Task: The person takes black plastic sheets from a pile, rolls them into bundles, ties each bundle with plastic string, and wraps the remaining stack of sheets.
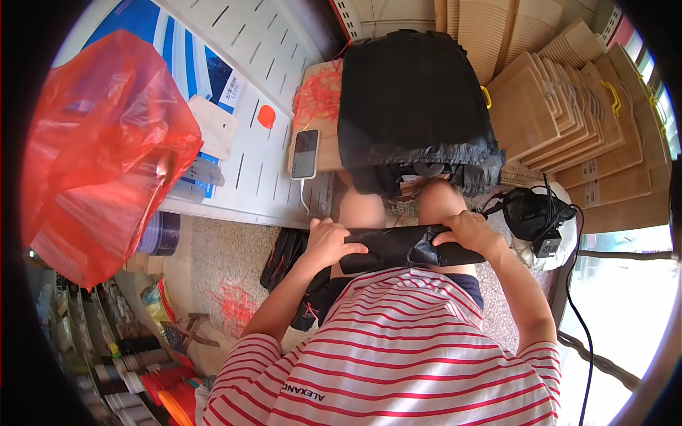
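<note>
Holding a black plastic bundle across the thighs | left hand clamped at its left end, right hand closed on it short of the right end | long axis side to side | black plastic stack ahead

A speckled, pale floor shows to the left and right, with thin red shreds scattered on its left part; a white slotted metal panel slants across the far left; a cream panel closes the far side, beside a perforated metal upright; wooden boards lean together at far right; at right, a dark-framed glass pane glares white with strong light; crowded shelving fills the near left.
</note>
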Demonstrator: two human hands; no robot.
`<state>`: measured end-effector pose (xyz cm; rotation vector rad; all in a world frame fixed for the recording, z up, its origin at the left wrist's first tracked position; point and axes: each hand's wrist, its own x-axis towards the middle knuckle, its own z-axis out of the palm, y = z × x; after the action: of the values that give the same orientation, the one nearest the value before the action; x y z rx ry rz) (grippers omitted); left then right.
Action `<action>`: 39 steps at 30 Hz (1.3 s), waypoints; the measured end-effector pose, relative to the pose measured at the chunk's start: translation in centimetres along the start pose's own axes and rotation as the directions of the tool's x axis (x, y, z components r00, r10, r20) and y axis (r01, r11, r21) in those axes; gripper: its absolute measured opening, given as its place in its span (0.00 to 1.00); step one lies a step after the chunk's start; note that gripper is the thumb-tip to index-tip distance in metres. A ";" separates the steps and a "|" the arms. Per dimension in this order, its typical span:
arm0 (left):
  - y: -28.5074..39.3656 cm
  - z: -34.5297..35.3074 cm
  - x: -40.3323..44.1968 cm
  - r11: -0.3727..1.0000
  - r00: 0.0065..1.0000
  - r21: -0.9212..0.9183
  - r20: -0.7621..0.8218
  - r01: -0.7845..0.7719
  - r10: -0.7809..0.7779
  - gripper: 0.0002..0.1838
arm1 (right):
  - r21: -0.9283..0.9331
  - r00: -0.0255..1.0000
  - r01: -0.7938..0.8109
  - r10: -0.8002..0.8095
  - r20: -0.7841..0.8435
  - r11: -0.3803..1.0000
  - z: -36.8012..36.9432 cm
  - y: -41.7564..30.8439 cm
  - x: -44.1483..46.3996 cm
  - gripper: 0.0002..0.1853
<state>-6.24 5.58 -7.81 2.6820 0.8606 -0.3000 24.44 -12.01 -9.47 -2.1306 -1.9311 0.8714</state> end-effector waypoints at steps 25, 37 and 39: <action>8.6 4.7 -1.3 -0.035 0.877 -0.979 -0.163 -0.199 -0.451 0.36 | 0.990 0.993 0.103 -0.070 -0.096 0.096 -0.1 -1.6 -2.3 0.10; 9.9 -0.9 3.5 -0.500 0.914 -0.832 -0.020 -0.240 -0.404 0.17 | 0.944 0.997 0.071 -0.005 -0.074 0.321 1.2 -4.3 -4.6 0.13; 9.1 -2.0 3.0 -0.446 0.908 -0.854 -0.067 -0.267 -0.414 0.20 | 0.888 0.991 0.106 0.021 -0.129 0.447 1.2 -3.9 -4.9 0.14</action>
<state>1.78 0.83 -4.80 0.6931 0.7221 0.8148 20.47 -16.30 -7.07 -1.3827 -0.9909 1.3150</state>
